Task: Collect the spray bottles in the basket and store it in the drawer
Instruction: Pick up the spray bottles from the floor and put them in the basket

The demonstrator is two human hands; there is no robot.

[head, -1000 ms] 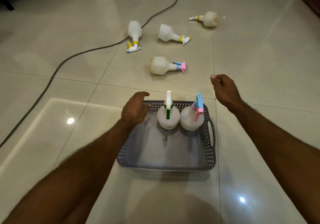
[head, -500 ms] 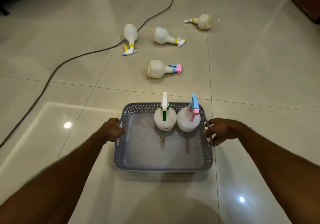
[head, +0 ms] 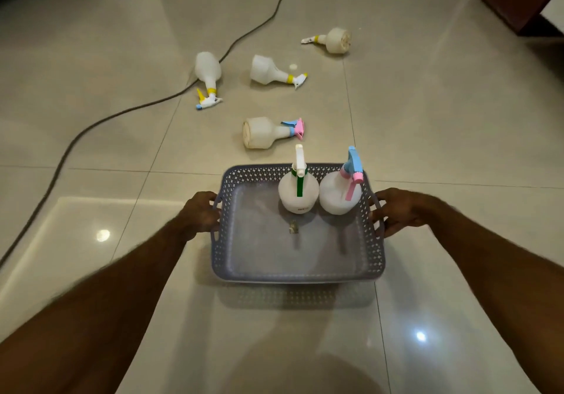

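We grip grey basket (head: 297,273) at both side handles: left hand (head: 200,212) closed on left handle, right hand (head: 396,210) closed on right handle. Basket sits on tiled floor (head: 442,119). Inside, at far end, upright: green-trigger bottle (head: 297,190), touching pink-trigger bottle (head: 340,192). Beyond basket we see four bottles lying on floor; nearest one (head: 268,132) has pink nozzle.

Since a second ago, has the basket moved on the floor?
Yes. The basket has slid forward: its far rim now crosses the tile seam toward the pink-nozzle bottle, left hand and right hand gripping its handles.
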